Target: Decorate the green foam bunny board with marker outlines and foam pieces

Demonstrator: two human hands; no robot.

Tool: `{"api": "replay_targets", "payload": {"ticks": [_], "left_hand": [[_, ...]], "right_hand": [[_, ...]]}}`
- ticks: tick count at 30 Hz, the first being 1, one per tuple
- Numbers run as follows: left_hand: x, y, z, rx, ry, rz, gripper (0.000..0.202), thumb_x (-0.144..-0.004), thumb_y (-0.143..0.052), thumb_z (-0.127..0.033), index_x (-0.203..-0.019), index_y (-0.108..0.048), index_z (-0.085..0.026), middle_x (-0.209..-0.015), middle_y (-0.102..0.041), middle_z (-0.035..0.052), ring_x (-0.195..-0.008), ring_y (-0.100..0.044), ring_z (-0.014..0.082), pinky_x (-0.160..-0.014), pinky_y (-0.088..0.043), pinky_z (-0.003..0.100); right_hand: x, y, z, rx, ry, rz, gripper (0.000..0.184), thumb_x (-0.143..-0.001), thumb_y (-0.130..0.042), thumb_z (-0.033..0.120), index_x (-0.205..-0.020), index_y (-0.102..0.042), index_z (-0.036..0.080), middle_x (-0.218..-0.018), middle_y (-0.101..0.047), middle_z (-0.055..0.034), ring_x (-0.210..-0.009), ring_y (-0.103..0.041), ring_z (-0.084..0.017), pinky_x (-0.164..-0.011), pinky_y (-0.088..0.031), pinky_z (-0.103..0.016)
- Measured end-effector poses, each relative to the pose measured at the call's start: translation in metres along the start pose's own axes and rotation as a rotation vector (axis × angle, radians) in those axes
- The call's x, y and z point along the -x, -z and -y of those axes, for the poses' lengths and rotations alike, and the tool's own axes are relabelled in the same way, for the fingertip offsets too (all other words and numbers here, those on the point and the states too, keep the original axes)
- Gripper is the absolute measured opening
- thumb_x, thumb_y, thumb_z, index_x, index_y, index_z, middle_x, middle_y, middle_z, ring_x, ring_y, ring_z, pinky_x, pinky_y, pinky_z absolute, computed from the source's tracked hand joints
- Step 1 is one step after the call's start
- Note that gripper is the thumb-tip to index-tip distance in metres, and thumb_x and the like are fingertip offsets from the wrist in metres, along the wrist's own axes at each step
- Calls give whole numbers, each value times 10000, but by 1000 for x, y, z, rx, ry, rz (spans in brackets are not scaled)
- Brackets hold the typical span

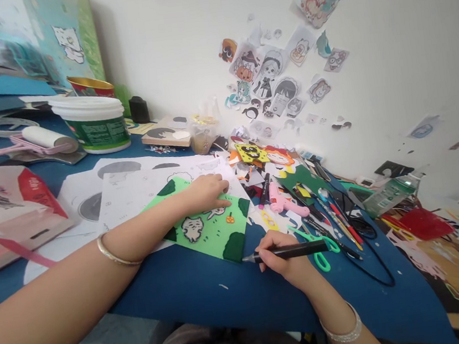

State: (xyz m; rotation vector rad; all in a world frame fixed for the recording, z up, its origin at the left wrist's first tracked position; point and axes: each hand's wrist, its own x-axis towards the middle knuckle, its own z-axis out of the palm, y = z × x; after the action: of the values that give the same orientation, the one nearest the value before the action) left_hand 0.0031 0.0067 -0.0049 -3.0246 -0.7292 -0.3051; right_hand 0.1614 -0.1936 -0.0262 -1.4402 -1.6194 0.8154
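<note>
My right hand (279, 252) grips a black marker (301, 249) with a grey tip. The tip points left, at the dark green corner of a light green paper (211, 244). Whether it touches the paper I cannot tell. My left hand (209, 191) lies on the upper part of this paper, fingers stretched out and apart. Below it on the paper are a grey-and-white cat-like figure (193, 229), a small white figure partly under my fingers, and an orange flower (229, 218). White printed sheets (123, 193) lie beneath the green paper.
Right of the paper lie a pink glue gun (285, 201), teal-handled scissors (322, 261), several pens and a black cable (387, 281). A plastic bottle (395, 193) rests farther right. A white-and-green tub (96, 124) stands back left. Paper cut-outs (271, 72) cover the wall.
</note>
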Motion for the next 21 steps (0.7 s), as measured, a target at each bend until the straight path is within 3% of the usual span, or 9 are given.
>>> {"api": "replay_targets", "payload": {"ticks": [6,10,12,15,18,21], "left_hand": [[1,0,0,28,1,-4,329,-796,-547,-474,-942,-574,-180,-909,-573,85,-812,-539,232,-656,-359,306],[2,1,-1,80,-37,0,315,-786,-568,-464,-931,-570,-185,-908,-569,75,-811,-534,220,-659,-360,295],[3,0,0,96,-73,-9,309,-778,-577,-464,-920,-569,-191,-901,-565,66,-810,-530,214,-663,-360,291],[3,-1,1,104,-97,-22,311,-771,-582,-470,-915,-566,-195,-895,-561,61,-806,-525,211,-664,-361,287],[3,0,0,115,-96,-15,308,-772,-586,-464,-918,-567,-193,-898,-561,62,-808,-527,211,-665,-362,286],[3,1,0,122,-95,-1,305,-775,-588,-459,-916,-568,-189,-898,-562,65,-809,-529,211,-666,-362,286]], "right_hand": [[-1,-1,-6,-182,62,-58,101,-814,-514,295,-781,-530,201,-593,-590,15,-481,-494,-108,-498,-414,-244],[-7,-1,3,-186,102,-34,169,-815,-522,289,-966,-551,217,-819,-624,-30,-658,-555,-134,-612,-457,-271],[-12,-3,10,-122,123,4,169,-759,-579,243,-926,-575,221,-821,-610,-25,-704,-558,-144,-623,-451,-263],[-21,-11,18,-32,146,-1,78,-684,-620,216,-728,-556,209,-666,-565,11,-578,-510,-123,-533,-407,-236],[-27,-20,20,72,103,-6,186,-683,-594,230,-567,-451,207,-533,-504,33,-484,-444,-107,-475,-352,-229],[-29,-26,20,127,93,12,228,-694,-546,242,-525,-396,210,-493,-477,32,-473,-447,-113,-474,-338,-235]]}}
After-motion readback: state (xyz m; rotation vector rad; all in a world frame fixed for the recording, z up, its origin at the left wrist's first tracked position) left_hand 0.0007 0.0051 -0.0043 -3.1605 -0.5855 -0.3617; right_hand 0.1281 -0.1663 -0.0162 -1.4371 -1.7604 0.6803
